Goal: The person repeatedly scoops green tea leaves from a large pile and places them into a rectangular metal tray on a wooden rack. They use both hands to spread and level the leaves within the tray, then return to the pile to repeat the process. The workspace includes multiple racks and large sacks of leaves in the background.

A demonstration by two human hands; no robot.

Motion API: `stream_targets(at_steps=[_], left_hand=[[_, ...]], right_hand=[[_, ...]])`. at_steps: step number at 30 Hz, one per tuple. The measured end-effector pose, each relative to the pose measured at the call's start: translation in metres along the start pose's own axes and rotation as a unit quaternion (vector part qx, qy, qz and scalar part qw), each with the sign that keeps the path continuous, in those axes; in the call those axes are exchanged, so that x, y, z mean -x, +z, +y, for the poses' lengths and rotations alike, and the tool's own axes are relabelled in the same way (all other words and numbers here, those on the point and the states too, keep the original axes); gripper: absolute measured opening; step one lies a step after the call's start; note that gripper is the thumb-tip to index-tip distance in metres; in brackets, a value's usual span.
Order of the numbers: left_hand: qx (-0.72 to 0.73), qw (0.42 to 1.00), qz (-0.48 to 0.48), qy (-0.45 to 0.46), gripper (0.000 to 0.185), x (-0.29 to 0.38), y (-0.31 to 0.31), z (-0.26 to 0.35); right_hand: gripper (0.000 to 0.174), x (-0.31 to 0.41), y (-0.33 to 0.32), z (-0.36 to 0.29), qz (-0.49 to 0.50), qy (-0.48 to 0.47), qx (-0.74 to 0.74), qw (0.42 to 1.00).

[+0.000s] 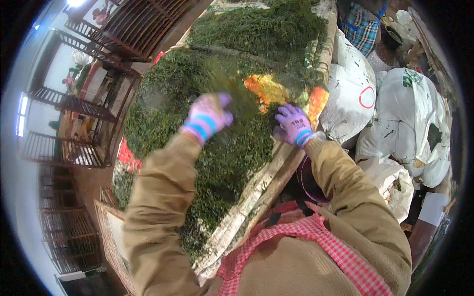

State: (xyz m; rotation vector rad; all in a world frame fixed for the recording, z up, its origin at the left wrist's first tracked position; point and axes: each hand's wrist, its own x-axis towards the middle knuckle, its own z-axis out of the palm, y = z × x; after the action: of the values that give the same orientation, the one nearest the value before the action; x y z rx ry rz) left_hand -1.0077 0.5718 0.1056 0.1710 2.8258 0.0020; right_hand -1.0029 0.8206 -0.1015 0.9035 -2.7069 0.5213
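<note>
A thick layer of dark green leafy plant material [229,155] covers a long work table with a pale wooden edge [285,166]. Over the middle of the pile is my left hand [209,113], in a purple glove with blue bands; it is blurred, its thumb and fingers spread, and strands beside it are blurred too. My right hand [294,122], gloved the same way, rests with bent fingers on the greens by the table's near right edge; whether it grips any is unclear. Just beyond it, an orange and yellow patterned cover [272,90] shows through a gap in the leaves.
Stuffed white sacks [350,88] crowd the right side, with a plaid bag [359,29] behind them. An open white sack [390,185] stands near my right arm. Slatted wooden racks [144,29] line the left. People are partly visible at the far upper left.
</note>
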Motion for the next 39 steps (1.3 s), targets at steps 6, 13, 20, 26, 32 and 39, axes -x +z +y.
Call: stream_targets(at_steps=[6,13,20,26,32,39], left_hand=[[-0.010,0.985,-0.071,-0.156,0.084,-0.118,0.089,-0.056],[0.148,0.964,-0.130,-0.180,0.085,-0.150,0.118,-0.093],[0.107,0.978,0.177,-0.040,0.063,-0.042,-0.022,-0.067],[0.099,0.933,0.343,-0.048,0.056,0.041,-0.238,-0.079],[0.032,0.910,0.414,-0.017,0.052,0.061,-0.242,-0.067],[-0.001,0.981,0.195,0.024,0.047,0.025,0.040,0.011]], right_hand=[[0.031,-0.006,0.002,-0.001,-0.026,0.037,-0.019,0.999],[0.030,-0.010,0.005,0.004,-0.017,0.034,-0.025,0.999],[0.032,-0.003,0.008,0.007,0.002,0.013,-0.014,1.000],[0.025,-0.007,0.008,0.007,0.034,-0.005,0.001,0.999],[0.042,0.014,0.013,-0.016,-0.006,0.024,0.007,1.000],[0.036,0.029,0.006,-0.032,0.022,0.024,-0.031,0.999]])
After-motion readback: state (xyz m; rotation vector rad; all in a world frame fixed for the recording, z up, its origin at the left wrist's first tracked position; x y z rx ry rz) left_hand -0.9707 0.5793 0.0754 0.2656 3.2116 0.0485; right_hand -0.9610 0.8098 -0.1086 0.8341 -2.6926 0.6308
